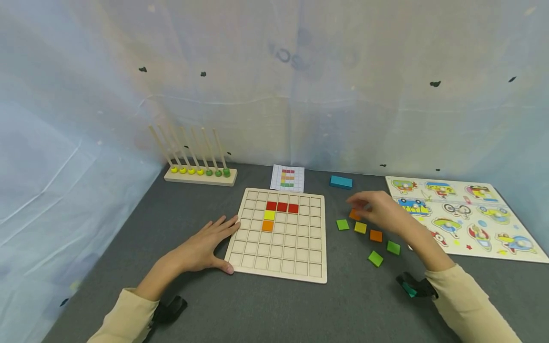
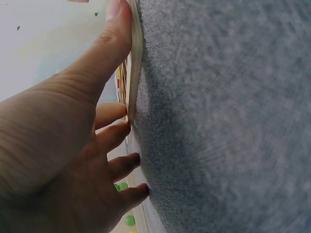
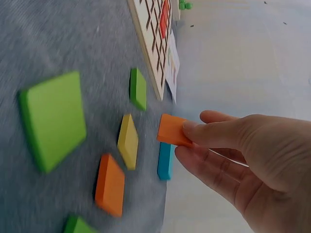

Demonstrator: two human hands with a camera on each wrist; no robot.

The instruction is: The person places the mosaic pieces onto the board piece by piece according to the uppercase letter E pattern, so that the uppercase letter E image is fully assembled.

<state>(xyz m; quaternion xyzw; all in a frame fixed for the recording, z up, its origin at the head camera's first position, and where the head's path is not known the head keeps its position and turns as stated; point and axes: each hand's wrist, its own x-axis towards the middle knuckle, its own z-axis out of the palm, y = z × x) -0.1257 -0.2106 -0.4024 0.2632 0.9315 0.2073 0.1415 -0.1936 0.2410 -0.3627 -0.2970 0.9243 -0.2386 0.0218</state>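
Note:
A square wooden grid board [image 1: 296, 243] lies on the dark cloth. In its upper part sit a row of red tiles [image 1: 281, 207], a yellow tile [image 1: 269, 215] below the leftmost one, and an orange tile [image 1: 268, 226] below that. My left hand [image 1: 199, 247] rests with spread fingers against the board's left edge, its thumb [image 2: 104, 46] at the near corner. To the right of the board, my right hand [image 1: 379, 208] pinches an orange tile [image 3: 171, 128] between thumb and fingers. Near it lie green tiles [image 1: 342, 225], a yellow tile [image 1: 360, 227] and another orange tile [image 1: 376, 236].
Behind the board is a printed pattern card [image 1: 288, 179], with a blue block [image 1: 340, 182] to its right. A peg stand [image 1: 199, 177] with yellow and green beads stands at back left. A vehicle puzzle board [image 1: 467, 221] lies at far right. Cloth walls enclose the table.

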